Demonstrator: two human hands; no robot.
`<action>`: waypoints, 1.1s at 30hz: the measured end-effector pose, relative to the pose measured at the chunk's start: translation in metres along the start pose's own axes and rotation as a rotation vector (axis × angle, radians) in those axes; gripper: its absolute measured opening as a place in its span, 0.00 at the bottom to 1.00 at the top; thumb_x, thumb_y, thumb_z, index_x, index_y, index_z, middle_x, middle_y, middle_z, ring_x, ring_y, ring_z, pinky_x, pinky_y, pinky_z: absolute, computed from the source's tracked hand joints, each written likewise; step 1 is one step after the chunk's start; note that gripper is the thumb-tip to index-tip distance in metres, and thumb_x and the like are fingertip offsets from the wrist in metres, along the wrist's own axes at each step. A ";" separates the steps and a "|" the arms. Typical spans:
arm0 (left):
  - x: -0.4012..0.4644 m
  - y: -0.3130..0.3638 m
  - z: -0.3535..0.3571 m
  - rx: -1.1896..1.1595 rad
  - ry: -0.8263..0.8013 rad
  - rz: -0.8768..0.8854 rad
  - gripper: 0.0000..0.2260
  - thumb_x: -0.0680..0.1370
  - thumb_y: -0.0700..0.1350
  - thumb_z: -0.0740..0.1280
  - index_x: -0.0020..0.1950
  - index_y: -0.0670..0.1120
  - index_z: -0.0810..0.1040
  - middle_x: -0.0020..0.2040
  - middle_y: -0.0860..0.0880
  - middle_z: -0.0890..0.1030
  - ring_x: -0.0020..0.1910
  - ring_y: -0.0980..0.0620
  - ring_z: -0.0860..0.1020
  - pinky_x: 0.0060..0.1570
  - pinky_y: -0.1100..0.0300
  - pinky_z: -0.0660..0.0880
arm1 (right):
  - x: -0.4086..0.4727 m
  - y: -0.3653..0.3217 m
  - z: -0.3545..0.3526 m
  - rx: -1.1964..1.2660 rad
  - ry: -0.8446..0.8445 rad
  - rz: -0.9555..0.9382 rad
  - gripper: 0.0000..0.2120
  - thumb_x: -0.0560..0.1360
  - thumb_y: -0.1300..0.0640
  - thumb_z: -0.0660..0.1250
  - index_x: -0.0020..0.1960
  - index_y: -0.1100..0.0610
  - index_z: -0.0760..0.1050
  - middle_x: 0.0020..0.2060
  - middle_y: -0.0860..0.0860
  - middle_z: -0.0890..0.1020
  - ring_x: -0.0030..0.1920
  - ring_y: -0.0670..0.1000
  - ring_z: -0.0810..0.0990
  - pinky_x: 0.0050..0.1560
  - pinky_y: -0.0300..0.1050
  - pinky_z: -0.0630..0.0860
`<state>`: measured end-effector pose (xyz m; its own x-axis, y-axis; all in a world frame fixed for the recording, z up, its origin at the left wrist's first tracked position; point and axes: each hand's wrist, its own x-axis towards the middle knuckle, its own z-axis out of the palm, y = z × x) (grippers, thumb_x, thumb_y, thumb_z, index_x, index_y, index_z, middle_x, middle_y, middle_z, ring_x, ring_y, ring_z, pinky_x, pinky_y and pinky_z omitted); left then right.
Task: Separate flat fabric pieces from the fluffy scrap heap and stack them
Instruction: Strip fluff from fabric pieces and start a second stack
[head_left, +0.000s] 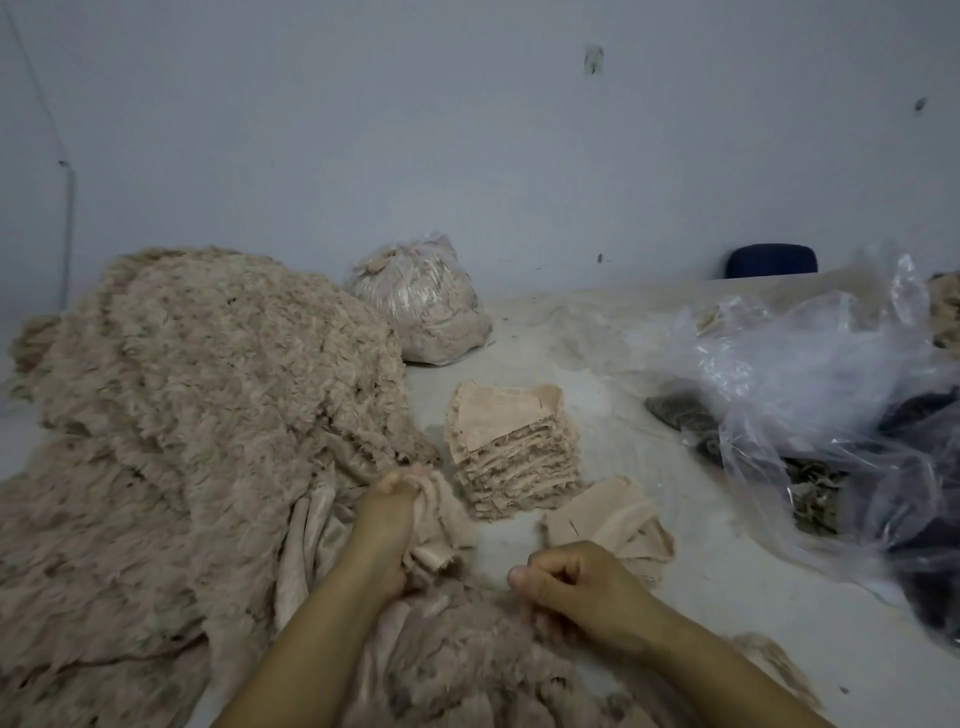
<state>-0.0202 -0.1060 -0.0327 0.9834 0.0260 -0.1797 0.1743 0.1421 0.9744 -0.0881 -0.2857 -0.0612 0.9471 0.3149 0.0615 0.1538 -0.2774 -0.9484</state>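
From the head camera, a pale, dusty table (597, 364) runs back to a blue-grey wall (467, 130). Its left half is buried under the fluffy scrap heap (208, 389), a broad mound of beige, shaggy, long-piled fabric that spills to the near edge and under both forearms.

The left hand (387, 525) lies at the heap's right margin, fingers curled round a crumpled fabric piece (441, 530), soft and beige, with a smoother flat backing showing at its lower fold. The right hand (576, 582) sits just beside it toward the near edge, fingers curled in with the thumb laid across them; fuzzy fibres lie under it, but whether it pinches any of them cannot be told.

Near the middle of the table stands the stack (511, 452), squarish flat pieces with frayed, layered edges and a woven peach-coloured backing uppermost. Just in front of it, to the right, lies a loose folded piece (613, 525) of the same woven cloth, touching the right hand's knuckles.

Toward the far edge rests a rounded clear plastic bag (421, 306) packed with beige scraps. Along the right edge lies crumpled transparent plastic sheeting (810, 374) over dark fabric (914, 545). A dark blue chair back (771, 261) shows beyond the far right corner.
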 end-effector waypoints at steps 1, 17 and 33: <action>0.001 -0.002 0.001 -0.005 -0.044 0.024 0.08 0.81 0.39 0.59 0.49 0.43 0.78 0.41 0.46 0.81 0.35 0.50 0.78 0.33 0.60 0.73 | 0.002 -0.001 0.001 -0.084 0.042 -0.018 0.22 0.68 0.32 0.68 0.34 0.52 0.75 0.29 0.47 0.76 0.29 0.44 0.73 0.33 0.38 0.68; -0.002 -0.008 0.007 0.230 -0.200 0.246 0.15 0.77 0.53 0.63 0.35 0.46 0.68 0.31 0.49 0.69 0.33 0.52 0.67 0.34 0.58 0.64 | 0.005 0.003 -0.004 0.001 0.280 -0.040 0.10 0.77 0.59 0.67 0.36 0.55 0.75 0.26 0.50 0.77 0.25 0.44 0.72 0.30 0.39 0.68; 0.011 -0.013 0.001 -0.090 -0.064 0.179 0.12 0.77 0.50 0.64 0.39 0.44 0.72 0.20 0.54 0.62 0.17 0.59 0.57 0.17 0.70 0.54 | 0.017 -0.004 -0.003 0.463 0.579 -0.037 0.10 0.77 0.59 0.64 0.38 0.59 0.73 0.30 0.54 0.77 0.32 0.51 0.73 0.34 0.42 0.69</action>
<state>-0.0120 -0.1086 -0.0475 1.0000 -0.0036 0.0072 -0.0062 0.2289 0.9734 -0.0720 -0.2823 -0.0550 0.9603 -0.2475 0.1285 0.1749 0.1754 -0.9688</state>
